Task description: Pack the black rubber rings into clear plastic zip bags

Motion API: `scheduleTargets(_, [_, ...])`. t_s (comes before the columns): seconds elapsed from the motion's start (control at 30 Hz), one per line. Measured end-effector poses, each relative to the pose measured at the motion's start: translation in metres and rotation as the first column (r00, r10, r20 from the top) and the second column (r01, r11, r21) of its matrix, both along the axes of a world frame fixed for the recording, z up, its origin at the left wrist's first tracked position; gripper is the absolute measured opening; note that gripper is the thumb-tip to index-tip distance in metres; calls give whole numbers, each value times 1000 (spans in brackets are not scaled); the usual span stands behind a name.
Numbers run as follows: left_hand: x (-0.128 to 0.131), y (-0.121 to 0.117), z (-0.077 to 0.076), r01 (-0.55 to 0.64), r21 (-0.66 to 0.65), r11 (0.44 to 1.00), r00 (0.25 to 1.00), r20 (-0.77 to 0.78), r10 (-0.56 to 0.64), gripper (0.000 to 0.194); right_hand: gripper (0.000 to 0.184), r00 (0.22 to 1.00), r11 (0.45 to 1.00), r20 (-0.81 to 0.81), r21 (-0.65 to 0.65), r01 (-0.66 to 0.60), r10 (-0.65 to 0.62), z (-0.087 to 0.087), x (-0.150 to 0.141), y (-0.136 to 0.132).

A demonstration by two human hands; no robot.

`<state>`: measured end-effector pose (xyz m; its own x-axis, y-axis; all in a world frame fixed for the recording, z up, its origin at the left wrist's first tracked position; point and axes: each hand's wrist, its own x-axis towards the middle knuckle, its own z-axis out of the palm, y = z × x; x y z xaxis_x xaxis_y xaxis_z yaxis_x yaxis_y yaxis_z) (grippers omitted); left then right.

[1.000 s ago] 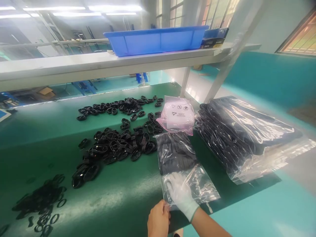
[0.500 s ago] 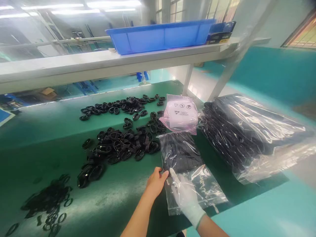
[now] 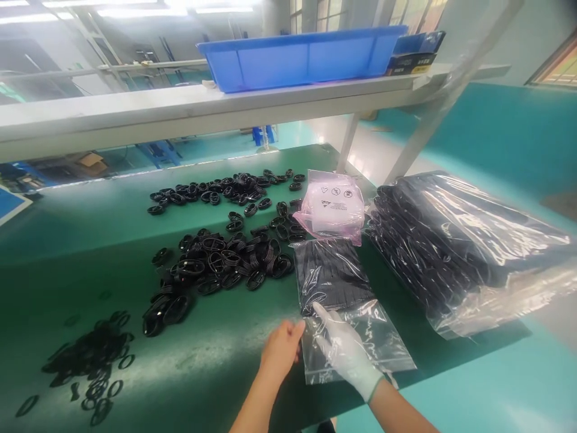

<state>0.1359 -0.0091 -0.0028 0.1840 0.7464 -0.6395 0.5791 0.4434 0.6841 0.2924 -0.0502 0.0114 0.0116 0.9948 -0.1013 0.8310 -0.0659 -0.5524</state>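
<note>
A clear plastic bag (image 3: 387, 346), its far part packed with a layer of thin black strips (image 3: 331, 267), lies flat on the table. At the bag's left edge is my bare left hand (image 3: 282, 347), its thumb and fingers pinched together on the plastic. My right hand (image 3: 345, 349), in a white glove, lies at the near part of the bag with its fingers stretched out. The index fingertip reaches the near end of the black strips. Whether this hand is inside the bag or on top of it, I cannot tell.
Coiled black cables (image 3: 225, 261) lie in piles on the green table (image 3: 202, 373). Small black rings (image 3: 97, 361) are heaped front left. A pink bag (image 3: 336, 207) sits behind my hands, bagged black items (image 3: 433, 246) to the right. A shelf (image 3: 157, 117) holds a blue bin (image 3: 302, 60).
My left hand has slid slightly toward me along the bag's edge, its fingers drawn closer together. My right hand stays at the bag. The view has shifted slightly.
</note>
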Motion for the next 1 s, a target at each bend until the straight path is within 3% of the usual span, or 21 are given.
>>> scheduleTargets(0.07, [-1, -28, -5, 5, -209, 978, 994, 111, 19, 56, 61, 999, 1000, -40, -10, 9, -10, 1, 4, 2])
scheduleTargets(0.13, [3, -50, -9, -26, -311, 950, 960, 256, 110, 57, 63, 998, 999, -60, -25, 23, -25, -1, 6, 2])
scheduleTargets(0.23, [10, -64, -13, -95, -288, 953, 910, 362, 200, 55, 62, 997, 1000, -71, 10, 29, -29, -7, 7, -4])
scheduleTargets(0.33, [10, -64, -14, -104, -300, 948, 907, 362, 214, 56, 48, 996, 997, -70, 61, -46, 50, -10, -2, -9])
scheduleTargets(0.4, [6, -63, -14, -105, -299, 948, 909, 358, 214, 56, 41, 997, 998, -52, 20, -58, 59, -10, -12, -8])
scheduleTargets(0.47, [1, -64, -15, -103, -279, 955, 912, 356, 203, 55, 39, 999, 1000, -35, -25, -10, 9, -10, -22, -3])
scheduleTargets(0.57, [-6, -65, -18, -101, -258, 961, 915, 355, 192, 54, 38, 999, 1000, -30, 6, 30, -30, -12, -26, 1])
scheduleTargets(0.7, [-10, -66, -25, -72, -266, 961, 915, 365, 169, 54, 35, 999, 997, -28, 72, 20, -18, -19, -13, -3])
scheduleTargets(0.8, [-11, -67, -25, -39, -258, 965, 921, 366, 135, 55, 30, 991, 988, 46, 95, 123, -128, -21, -3, -7])
scheduleTargets(0.9, [-15, -61, -7, 51, -214, 975, 975, 223, -1, 54, 27, 984, 985, 56, 50, 164, -167, -20, 4, -10])
scheduleTargets(0.97, [-17, -46, 17, 161, -99, 982, 985, -40, -166, 52, 30, 987, 986, 25, 65, 157, -158, -21, 9, -14])
scheduleTargets(1.0, [-16, -36, 31, 231, -4, 973, 952, -205, -227, 50, 32, 987, 983, 8, 88, 162, -163, -22, 11, -17])
